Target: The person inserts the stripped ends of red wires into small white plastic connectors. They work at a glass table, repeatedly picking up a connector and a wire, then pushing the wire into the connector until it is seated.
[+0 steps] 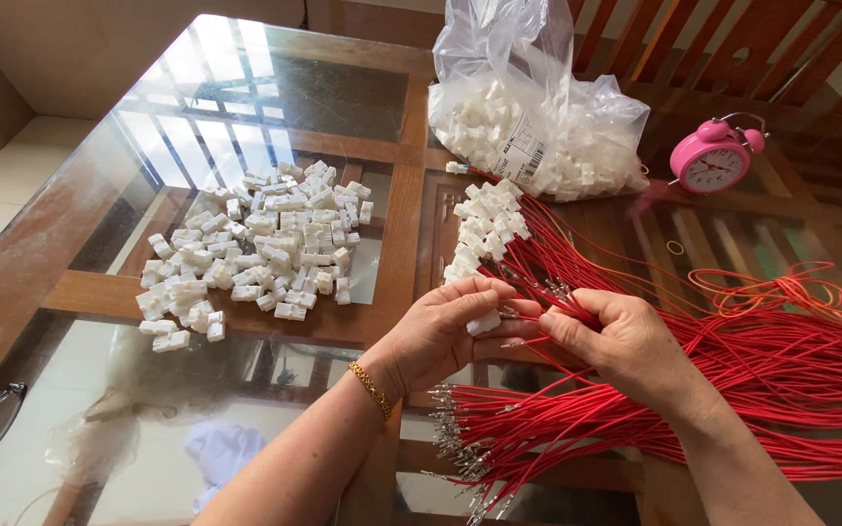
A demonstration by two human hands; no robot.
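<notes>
Left hand (445, 326) closed around a small white plastic connector housing (484, 322), near the middle of the glass-topped wooden table (80, 224). Right hand (621, 336) pinching thin red wires with metal terminals (577, 310), touching the housing. Loose pile of white housings (255, 248) to the left; clear plastic bag of housings (528, 117) far; pink round alarm clock (715, 156) far right.
</notes>
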